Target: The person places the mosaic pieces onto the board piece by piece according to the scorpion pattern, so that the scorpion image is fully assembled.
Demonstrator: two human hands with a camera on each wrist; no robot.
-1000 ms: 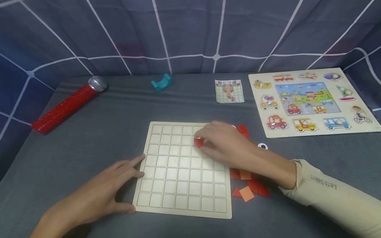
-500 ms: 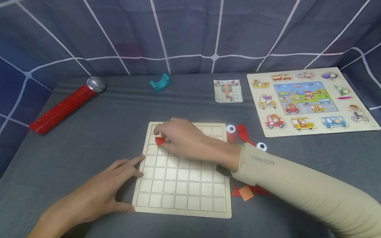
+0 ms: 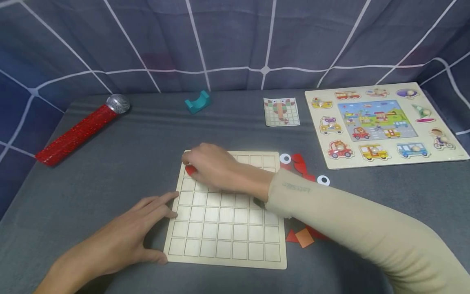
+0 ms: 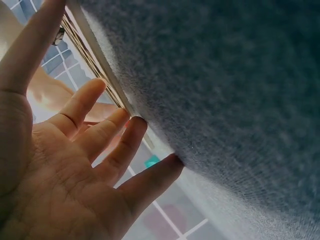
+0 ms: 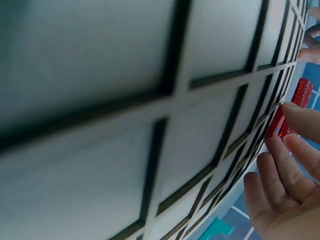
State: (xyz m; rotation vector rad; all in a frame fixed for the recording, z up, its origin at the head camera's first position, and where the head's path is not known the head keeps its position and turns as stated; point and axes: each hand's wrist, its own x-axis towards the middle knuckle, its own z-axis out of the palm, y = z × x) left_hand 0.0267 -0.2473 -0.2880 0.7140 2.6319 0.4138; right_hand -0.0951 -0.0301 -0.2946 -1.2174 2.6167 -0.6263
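A pale wooden grid board [image 3: 225, 229] with square recesses lies flat before me. My right hand [image 3: 213, 166] is over its far left corner, pinching a red quarter-circle piece [image 3: 189, 170] between thumb and fingers. In the right wrist view the red piece [image 5: 275, 122] stands at the fingertips, close over the grid. My left hand [image 3: 126, 232] lies at the board's left edge, fingers spread, with fingertips and thumb touching the rim; the left wrist view shows that hand [image 4: 85, 150] with its palm facing the camera.
Right of the board lie red pieces [image 3: 299, 164], an orange square [image 3: 304, 237] and googly-eye discs [image 3: 323, 180], some hidden under the sleeve. Farther back are a pattern card [image 3: 282, 118], a vehicle peg puzzle [image 3: 378, 157], a teal block [image 3: 198, 102] and a red toy microphone [image 3: 82, 132].
My right hand has carried the red piece leftward across the board, from the right part to the far left corner. The left hand has stayed at the rim.
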